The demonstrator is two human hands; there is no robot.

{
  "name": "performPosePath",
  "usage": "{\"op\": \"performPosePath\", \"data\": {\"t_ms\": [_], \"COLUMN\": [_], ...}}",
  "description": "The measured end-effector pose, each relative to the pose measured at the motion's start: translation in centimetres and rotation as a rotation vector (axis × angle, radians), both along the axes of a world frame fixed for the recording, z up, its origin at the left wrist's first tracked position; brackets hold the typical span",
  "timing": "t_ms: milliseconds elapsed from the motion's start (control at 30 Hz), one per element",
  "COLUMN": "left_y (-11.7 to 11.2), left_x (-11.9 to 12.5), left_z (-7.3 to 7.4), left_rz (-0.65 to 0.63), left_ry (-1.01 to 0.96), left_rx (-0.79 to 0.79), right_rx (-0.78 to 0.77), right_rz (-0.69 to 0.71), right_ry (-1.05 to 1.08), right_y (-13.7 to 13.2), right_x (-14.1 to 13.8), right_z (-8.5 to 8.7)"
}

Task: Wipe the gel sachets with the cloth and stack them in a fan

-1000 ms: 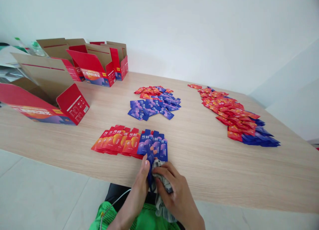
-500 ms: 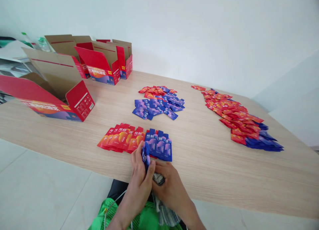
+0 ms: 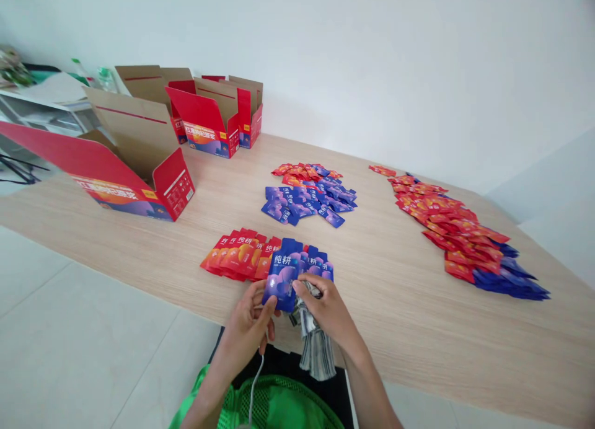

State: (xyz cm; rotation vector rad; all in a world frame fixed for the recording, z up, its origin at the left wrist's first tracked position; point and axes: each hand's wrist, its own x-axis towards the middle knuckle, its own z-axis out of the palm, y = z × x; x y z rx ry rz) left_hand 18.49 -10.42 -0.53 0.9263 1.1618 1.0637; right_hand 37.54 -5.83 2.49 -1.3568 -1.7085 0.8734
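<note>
A blue sachet (image 3: 282,274) with white print and purple circles is held face-up just above the near table edge. My left hand (image 3: 253,314) grips its lower left side, thumb on the front. At the sachet's right edge is my right hand (image 3: 328,308), fingers closed round a grey striped cloth (image 3: 317,354) that hangs down past the table edge. Behind the hands lies a fanned row of red sachets (image 3: 237,255). Overlapping blue sachets (image 3: 320,261) continue that row to the right, partly covered by the held one.
A mixed pile of red and blue sachets (image 3: 307,196) lies mid-table. A longer heap (image 3: 446,218) stretches along the right. Several open red cartons (image 3: 134,187) stand at the left with flaps up. A white wall (image 3: 353,63) borders the table's far side.
The blue sachet has turned from edge-on to facing me, and both hands have spread slightly apart. The cloth now hangs lower and freer below my right hand. The view has shifted left.
</note>
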Motion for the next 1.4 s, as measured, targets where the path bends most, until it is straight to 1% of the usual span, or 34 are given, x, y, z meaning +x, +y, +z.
{"op": "performPosePath", "data": {"t_ms": [67, 133, 233, 333, 400, 500, 600, 700, 800, 867, 933, 967, 1000, 1033, 1067, 1100, 1133, 1200, 1233, 1300, 1367, 1400], "left_y": [0.5, 0.9, 1.6, 2.5, 3.1, 4.1, 4.9, 5.3, 5.2, 5.0, 4.6, 4.3, 4.1, 3.8, 3.4, 3.0, 2.6, 1.7, 1.3, 0.7, 0.3, 0.2], "left_x": [-0.6, -1.2, -1.7, -1.5, -1.3, -1.2, -1.5, -1.8, -2.0, -2.2, -2.3, -2.4, -2.5, -2.5, -2.5, -2.4, -2.3, -1.6, -1.1, -0.1, 0.7, 1.0], "left_z": [-0.2, -0.5, -0.8, -0.9, -1.1, -1.7, -2.6, -3.2, -3.4, -3.1, -2.5, -2.1, -1.7, -1.4, -1.2, -1.1, -1.2, -2.1, -2.8, -4.3, -5.5, -5.9], "left_rz": [0.025, 0.062, 0.129, 0.237, 0.283, 0.321, 0.364, 0.394, 0.399, 0.391, 0.389, 0.394, 0.399, 0.391, 0.366, 0.319, 0.252, 0.115, 0.064, 0.007, -0.017, -0.032], "left_ry": [-0.004, 0.007, 0.090, 0.188, 0.255, 0.424, 0.595, 0.663, 0.711, 0.734, 0.764, 0.780, 0.798, 0.814, 0.825, 0.826, 0.821, 0.800, 0.788, 0.779, 0.794, 0.807], "left_rx": [-0.025, -0.020, 0.020, 0.105, 0.142, 0.187, 0.242, 0.251, 0.249, 0.251, 0.255, 0.260, 0.268, 0.281, 0.300, 0.324, 0.353, 0.410, 0.434, 0.478, 0.551, 0.598], "right_rx": [-0.033, -0.087, -0.148, -0.182, -0.212, -0.266, -0.318, -0.370, -0.443, -0.486, -0.488, -0.462, -0.430, -0.412, -0.415, -0.415, -0.410, -0.359, -0.351, -0.353, -0.375, -0.388], "right_rz": [0.068, 0.133, 0.175, 0.176, 0.173, 0.188, 0.240, 0.306, 0.429, 0.542, 0.665, 0.737, 0.783, 0.794, 0.766, 0.681, 0.560, 0.238, 0.143, 0.040, -0.041, -0.065], "right_ry": [-0.112, -0.308, -0.527, -0.624, -0.694, -0.786, -0.842, -0.854, -0.809, -0.738, -0.591, -0.448, -0.313, -0.215, -0.161, -0.160, -0.217, -0.425, -0.505, -0.616, -0.722, -0.764], "right_y": [1.0, 2.0, 3.5, 5.0, 6.1, 7.5, 8.7, 9.7, 10.4, 10.4, 10.0, 9.6, 9.1, 8.7, 8.4, 8.3, 8.5, 10.0, 11.3, 14.7, 18.4, 20.1], "right_x": [-0.5, -1.2, -2.4, -3.5, -4.1, -5.0, -5.8, -5.9, -4.5, -2.2, 1.1, 3.1, 5.2, 7.3, 9.4, 11.3, 13.0, 15.5, 16.2, 16.7, 16.1, 15.5], "right_z": [0.3, 0.9, 1.7, 2.3, 2.7, 3.5, 4.1, 4.3, 4.9, 5.7, 6.5, 6.9, 7.0, 7.1, 6.9, 6.6, 6.2, 5.1, 4.5, 3.2, 2.1, 1.6]}}
